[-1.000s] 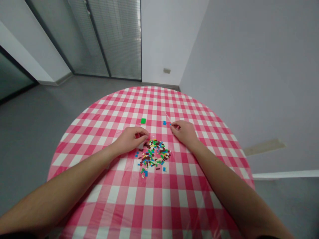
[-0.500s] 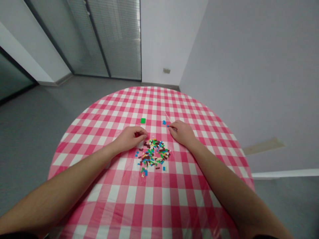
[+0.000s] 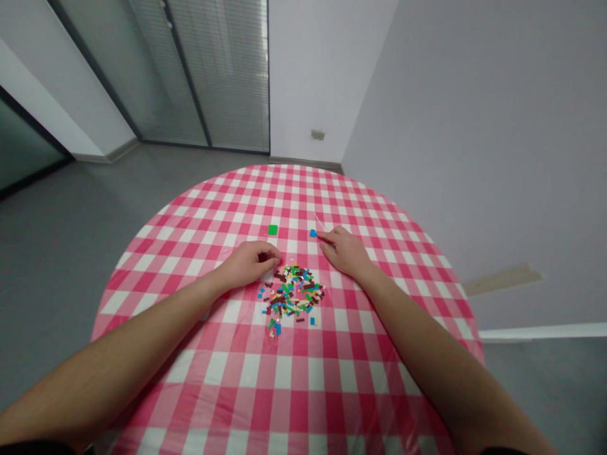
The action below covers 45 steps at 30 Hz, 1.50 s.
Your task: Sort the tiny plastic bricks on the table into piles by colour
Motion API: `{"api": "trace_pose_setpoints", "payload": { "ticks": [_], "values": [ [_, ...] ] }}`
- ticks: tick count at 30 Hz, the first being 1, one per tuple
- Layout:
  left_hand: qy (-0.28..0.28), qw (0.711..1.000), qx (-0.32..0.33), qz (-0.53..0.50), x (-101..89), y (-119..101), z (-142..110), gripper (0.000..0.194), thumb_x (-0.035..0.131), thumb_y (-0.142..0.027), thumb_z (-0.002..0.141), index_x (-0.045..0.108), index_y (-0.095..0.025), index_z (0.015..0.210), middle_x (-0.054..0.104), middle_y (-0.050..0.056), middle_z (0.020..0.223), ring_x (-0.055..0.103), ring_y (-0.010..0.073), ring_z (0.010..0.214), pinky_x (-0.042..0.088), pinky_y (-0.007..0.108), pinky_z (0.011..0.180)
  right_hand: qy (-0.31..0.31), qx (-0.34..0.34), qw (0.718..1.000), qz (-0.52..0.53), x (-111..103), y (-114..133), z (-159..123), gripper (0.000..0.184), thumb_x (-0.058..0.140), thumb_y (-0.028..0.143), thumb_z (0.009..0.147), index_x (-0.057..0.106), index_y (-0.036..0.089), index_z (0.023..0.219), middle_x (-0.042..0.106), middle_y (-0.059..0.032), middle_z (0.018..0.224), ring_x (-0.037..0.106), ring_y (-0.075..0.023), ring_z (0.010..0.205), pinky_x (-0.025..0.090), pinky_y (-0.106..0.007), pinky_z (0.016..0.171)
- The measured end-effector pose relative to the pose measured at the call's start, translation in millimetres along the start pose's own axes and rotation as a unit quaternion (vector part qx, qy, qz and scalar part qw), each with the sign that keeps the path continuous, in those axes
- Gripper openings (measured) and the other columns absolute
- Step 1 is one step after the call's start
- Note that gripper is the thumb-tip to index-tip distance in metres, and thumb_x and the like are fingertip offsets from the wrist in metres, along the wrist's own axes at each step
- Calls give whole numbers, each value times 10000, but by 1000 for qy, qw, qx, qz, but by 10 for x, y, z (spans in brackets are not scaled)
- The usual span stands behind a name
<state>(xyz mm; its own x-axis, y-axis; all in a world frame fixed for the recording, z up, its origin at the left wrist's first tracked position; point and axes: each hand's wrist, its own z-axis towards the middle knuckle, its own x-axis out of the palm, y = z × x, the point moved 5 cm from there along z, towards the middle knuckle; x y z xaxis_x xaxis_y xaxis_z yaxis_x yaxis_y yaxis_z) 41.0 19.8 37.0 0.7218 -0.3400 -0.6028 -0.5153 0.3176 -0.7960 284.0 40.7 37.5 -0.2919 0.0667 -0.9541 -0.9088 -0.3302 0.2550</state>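
A loose heap of small coloured toy bricks (image 3: 287, 302) lies in the middle of the table. My left hand (image 3: 247, 260) rests at the heap's upper left edge, with fingers curled and thumb tip close to the fingertips. Whatever may be in that pinch is too small to make out. Beyond the heap, to the right, my right hand (image 3: 346, 251) has its index finger stretched out, its tip at a little group of blue bricks (image 3: 313, 233). The thumb sits apart from that finger, and I see nothing between them. A green square plate (image 3: 272, 230) lies beyond my left hand.
The round table wears a red-and-white checked cloth (image 3: 294, 392) under clear plastic. A blue-and-white brick (image 3: 313, 321) lies just right of the heap. A wall (image 3: 497, 158) rises beyond the table's right side, and a glass partition (image 3: 227, 76) stands behind.
My right hand has moved its fingertips slightly away from me and left. The small blue brick at its fingertips now sits against the other blue one. My left hand has barely moved.
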Motion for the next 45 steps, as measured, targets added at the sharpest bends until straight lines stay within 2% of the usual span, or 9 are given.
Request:
{"api": "trace_pose_setpoints", "payload": {
  "ticks": [24, 33, 45],
  "values": [
    [16, 1000, -1, -2, 28, 16, 3, 142, 610, -232, 851, 743, -186, 874, 768, 53, 870, 691, 171, 776, 519, 289, 704, 12, 18, 1000, 4, -4, -5, 35, 411, 495, 382, 1019, 655, 221, 1361, 665, -118, 1140, 649, -246, 988, 478, -318, 828],
    [18, 1000, -4, -2, 23, -9, 1, 143, 615, -240, 844, 746, -186, 856, 768, 51, 867, 690, 171, 761, 522, 281, 693, 21, 36, 999, -2, -5, 3, 61, 412, 410, 351, 1046, 654, 240, 1360, 663, -119, 1153, 652, -261, 1017, 485, -337, 840],
    [15, 1000, 2, -3, 34, 24, 9, 149, 619, -265, 846, 746, -192, 872, 767, 50, 856, 686, 172, 764, 518, 278, 686, 21, 41, 999, -8, 2, 8, 73, 424, 393, 368, 1049, 646, 251, 1369, 662, -119, 1165, 654, -275, 1028, 491, -353, 839]
  ]
}}
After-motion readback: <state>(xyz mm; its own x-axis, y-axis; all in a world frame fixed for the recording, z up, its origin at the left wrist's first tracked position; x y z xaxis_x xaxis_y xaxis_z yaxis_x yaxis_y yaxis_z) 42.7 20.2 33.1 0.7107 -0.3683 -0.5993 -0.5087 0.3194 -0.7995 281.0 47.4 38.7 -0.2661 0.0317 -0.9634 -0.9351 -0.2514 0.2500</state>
